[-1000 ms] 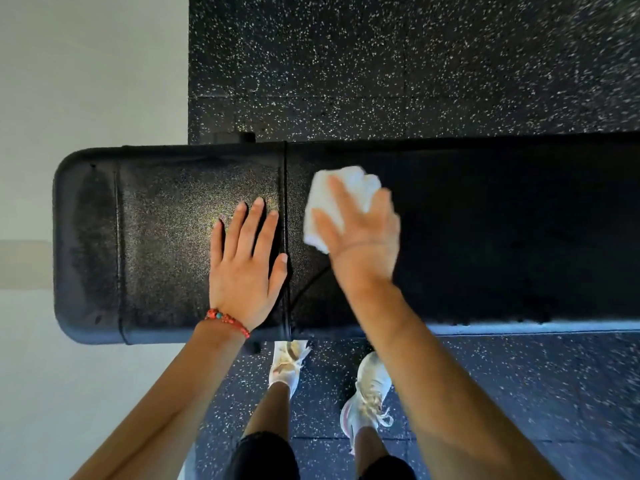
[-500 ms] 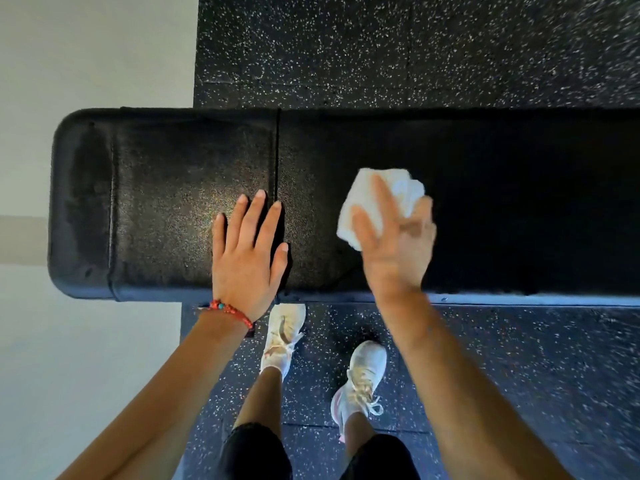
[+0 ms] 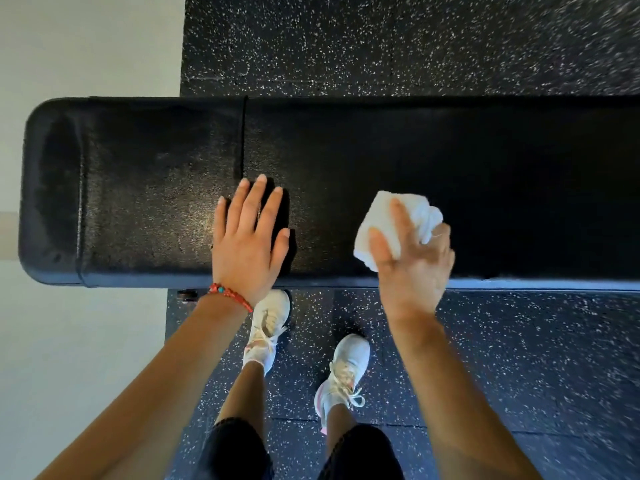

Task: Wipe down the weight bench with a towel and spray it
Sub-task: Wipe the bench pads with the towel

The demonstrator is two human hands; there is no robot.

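Towel (image 3: 398, 223), soft and light, sits bunched under the gripping right hand (image 3: 414, 265) near the weight bench's (image 3: 485, 168) front edge, left hand (image 3: 247, 244) open flat beside it, so just palm it.

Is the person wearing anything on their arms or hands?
Both arms are bare, with no sleeves and no gloves. The left hand has a red beaded bracelet with a turquoise bead at the wrist. The right hand and its wrist wear nothing.
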